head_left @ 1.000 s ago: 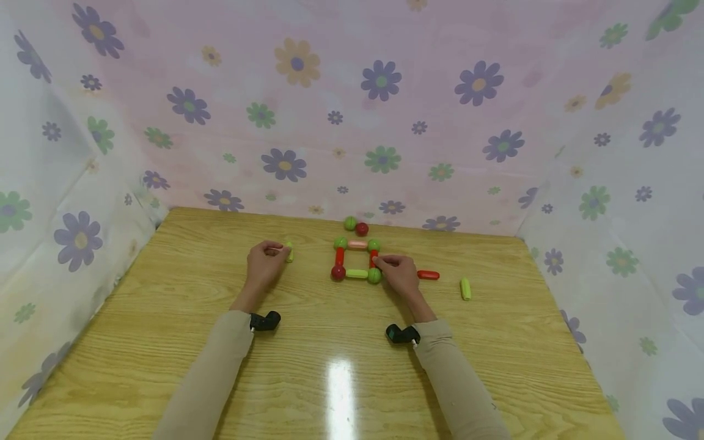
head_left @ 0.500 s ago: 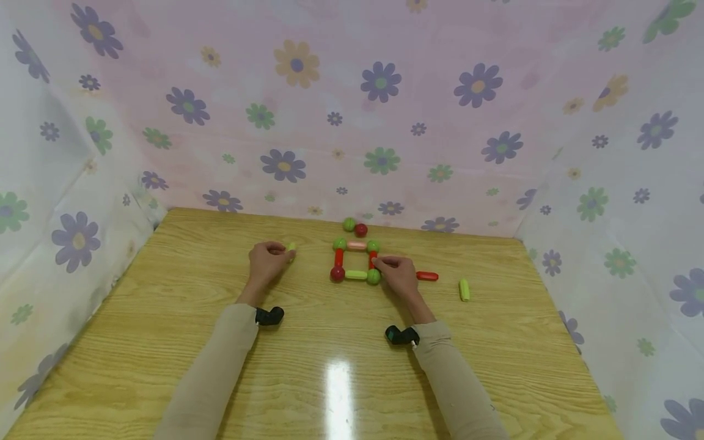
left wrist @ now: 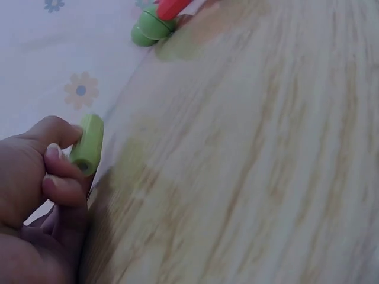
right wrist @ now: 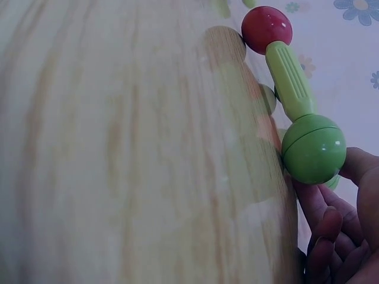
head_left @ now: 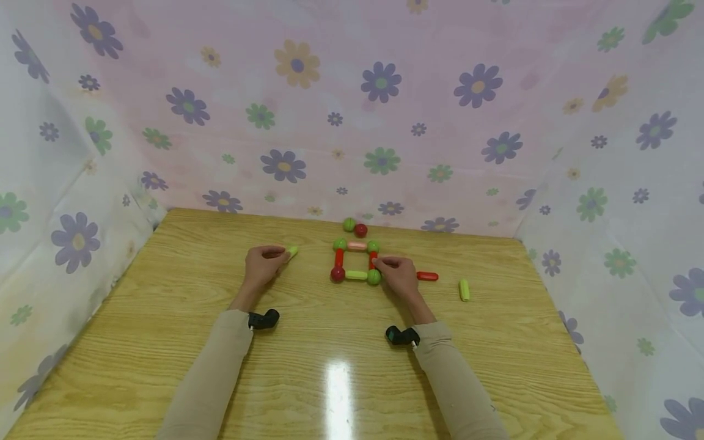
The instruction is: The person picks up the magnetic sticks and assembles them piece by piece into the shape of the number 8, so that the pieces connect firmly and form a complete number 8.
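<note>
Thumb and fingers of my left hand [head_left: 264, 267] pinch a light green stick [head_left: 293, 251], which shows end-on in the left wrist view [left wrist: 89, 145]. To its right lies a square of sticks and balls, with a dark red ball [head_left: 338, 274] at the near left corner and green balls at the other corners. My right hand [head_left: 400, 276] grips the square's right red stick [head_left: 373, 255], its fingertips beside the near right green ball [right wrist: 314, 148]. A pink stick [head_left: 357, 245] forms the far side and a light green stick [head_left: 356, 275] the near side.
Behind the square, a loose green ball [head_left: 349, 224] and a dark red ball [head_left: 360, 230] sit near the table's back edge. Right of my right hand lie a red stick [head_left: 427, 276] and a light green stick [head_left: 464, 290]. Flowered cloth surrounds the wooden table [head_left: 297, 379].
The light green stick in my left hand has turned from nearly upright in view to slanting right, and has shifted slightly right. My right hand and the square have stayed in place.
</note>
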The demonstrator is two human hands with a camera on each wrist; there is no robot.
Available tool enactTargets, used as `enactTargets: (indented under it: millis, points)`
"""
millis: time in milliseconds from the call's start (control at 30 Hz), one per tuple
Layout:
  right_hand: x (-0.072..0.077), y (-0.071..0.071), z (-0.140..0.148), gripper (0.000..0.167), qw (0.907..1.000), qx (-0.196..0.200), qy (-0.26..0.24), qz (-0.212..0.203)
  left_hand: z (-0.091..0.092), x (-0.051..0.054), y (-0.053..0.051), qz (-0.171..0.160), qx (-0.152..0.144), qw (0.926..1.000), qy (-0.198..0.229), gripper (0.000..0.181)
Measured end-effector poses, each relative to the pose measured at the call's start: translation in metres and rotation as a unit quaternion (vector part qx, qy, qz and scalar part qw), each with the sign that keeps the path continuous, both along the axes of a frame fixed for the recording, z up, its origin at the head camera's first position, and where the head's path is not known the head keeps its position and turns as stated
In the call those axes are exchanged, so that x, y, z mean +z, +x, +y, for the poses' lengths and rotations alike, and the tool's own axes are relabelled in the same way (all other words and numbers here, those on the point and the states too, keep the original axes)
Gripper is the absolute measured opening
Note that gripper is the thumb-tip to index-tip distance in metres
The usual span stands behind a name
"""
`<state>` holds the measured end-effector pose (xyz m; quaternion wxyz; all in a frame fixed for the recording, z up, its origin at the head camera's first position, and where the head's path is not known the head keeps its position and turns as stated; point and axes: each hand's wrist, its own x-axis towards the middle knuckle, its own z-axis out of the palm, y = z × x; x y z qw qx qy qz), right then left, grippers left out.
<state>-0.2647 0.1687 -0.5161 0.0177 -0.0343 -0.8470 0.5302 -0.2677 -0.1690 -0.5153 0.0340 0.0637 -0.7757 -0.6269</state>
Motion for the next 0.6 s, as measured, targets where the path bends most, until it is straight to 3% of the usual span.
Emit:
enactTargets:
  millis: [133, 267, 400, 600]
  points:
    - [0.000, 0.001, 0.000, 0.031, 0.9999, -0.004, 0.004, 0.011, -0.006, 0.000, 0.001, -0.025, -0.035, 0.9973, 0.060, 0.036]
    - [0.001, 0.002, 0.000, 0.033, 0.9999, 0.001, 0.001, 0.014, -0.008, 0.004, 0.005, -0.054, -0.075, 0.9887, 0.118, 0.044]
    - [0.004, 0.003, 0.001, 0.034, 1.0000, 0.009, -0.002, -0.001, -0.005, 0.009, 0.012, -0.070, -0.125, 0.9790, 0.144, 0.046]
    - [0.005, 0.003, -0.001, 0.033, 0.9999, 0.013, -0.010, 0.000, 0.000, 0.011, 0.021, -0.067, -0.193, 0.9686, 0.142, 0.047]
